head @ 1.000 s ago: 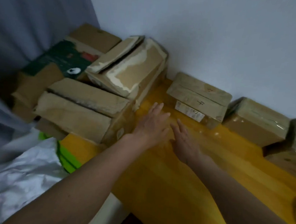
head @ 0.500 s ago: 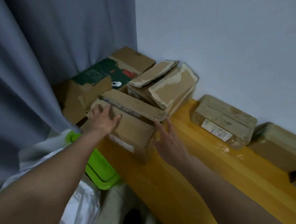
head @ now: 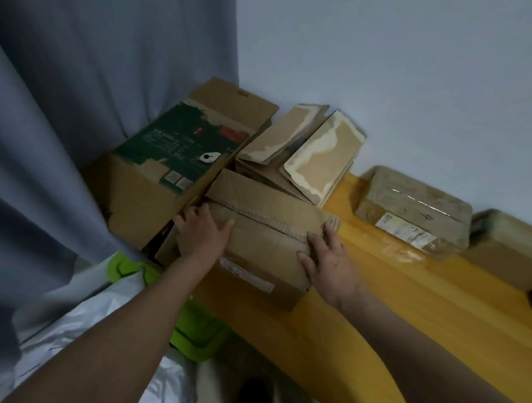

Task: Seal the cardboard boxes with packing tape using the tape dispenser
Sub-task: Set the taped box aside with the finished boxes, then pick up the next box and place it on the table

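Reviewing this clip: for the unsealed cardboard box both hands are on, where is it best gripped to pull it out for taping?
Probably by its two short ends, one hand from each side. The unsealed cardboard box is long, wedged against the green-printed box, its top flaps loose, so lifting by the flaps would likely open them. The left hand and right hand already sit near those ends.

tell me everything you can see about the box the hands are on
The box is plain brown cardboard, worn and creased, lying flat at the left end of the yellow table. Its top flaps meet in a ragged seam with the fluted edge showing and no tape visible. A pale label sits on its near side. The left hand rests on its left end, the right hand on its right corner. Other boxes crowd behind it.
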The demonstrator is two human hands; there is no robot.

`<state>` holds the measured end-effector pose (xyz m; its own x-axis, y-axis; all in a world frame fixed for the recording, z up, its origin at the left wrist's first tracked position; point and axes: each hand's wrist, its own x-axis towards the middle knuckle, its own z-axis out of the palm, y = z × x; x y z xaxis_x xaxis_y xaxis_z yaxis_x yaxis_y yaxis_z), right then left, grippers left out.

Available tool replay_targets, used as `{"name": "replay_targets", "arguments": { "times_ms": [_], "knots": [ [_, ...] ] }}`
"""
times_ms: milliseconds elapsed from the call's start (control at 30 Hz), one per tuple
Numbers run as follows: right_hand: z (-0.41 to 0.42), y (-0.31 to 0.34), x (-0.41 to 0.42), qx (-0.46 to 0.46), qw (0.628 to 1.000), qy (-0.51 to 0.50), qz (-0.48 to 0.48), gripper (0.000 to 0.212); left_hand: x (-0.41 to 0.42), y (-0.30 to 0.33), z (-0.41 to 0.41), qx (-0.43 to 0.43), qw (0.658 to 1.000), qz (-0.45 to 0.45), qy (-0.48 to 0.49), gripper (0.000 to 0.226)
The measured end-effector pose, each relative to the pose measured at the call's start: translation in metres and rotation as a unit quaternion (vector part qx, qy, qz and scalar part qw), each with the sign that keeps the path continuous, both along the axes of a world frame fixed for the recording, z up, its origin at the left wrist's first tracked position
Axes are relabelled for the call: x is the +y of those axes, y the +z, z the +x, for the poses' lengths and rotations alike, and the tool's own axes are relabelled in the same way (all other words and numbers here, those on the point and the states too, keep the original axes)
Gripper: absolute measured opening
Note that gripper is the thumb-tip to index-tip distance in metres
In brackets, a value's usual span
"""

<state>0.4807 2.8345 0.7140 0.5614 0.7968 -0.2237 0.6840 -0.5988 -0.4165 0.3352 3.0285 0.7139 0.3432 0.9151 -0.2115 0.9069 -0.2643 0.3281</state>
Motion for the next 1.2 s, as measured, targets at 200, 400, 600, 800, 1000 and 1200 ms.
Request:
{"name": "replay_targets", "arguments": {
  "times_ms": [200, 400, 600, 800, 1000, 1200],
  "knots": [
    [0.016, 0.004, -0.052, -0.053, 0.991, -0.119, 0.017, 0.041, -0.055, 0.002, 0.025, 0.028, 0.990, 0.001, -0.138, 0.081],
    [0.036, 0.001, -0.149, -0.079, 0.960, -0.268, 0.000, 0.026, -0.144, 0.011, 0.072, 0.038, 0.953, -0.001, -0.300, 0.081],
    [0.056, 0.001, -0.253, -0.089, 0.924, -0.369, -0.039, 0.031, -0.241, 0.014, 0.115, 0.037, 0.908, -0.010, -0.417, 0.077],
    [0.078, 0.005, -0.334, -0.078, 0.914, -0.395, -0.059, 0.037, -0.315, 0.013, 0.150, 0.006, 0.889, 0.005, -0.458, 0.071],
    [0.103, 0.013, -0.391, -0.065, 0.924, -0.370, -0.071, 0.044, -0.369, 0.011, 0.169, -0.095, 0.896, 0.018, -0.434, 0.079],
    [0.121, 0.026, -0.414, -0.118, 0.927, -0.348, -0.073, 0.041, -0.396, 0.011, 0.170, -0.163, 0.907, -0.045, -0.386, 0.098]
  ]
}}
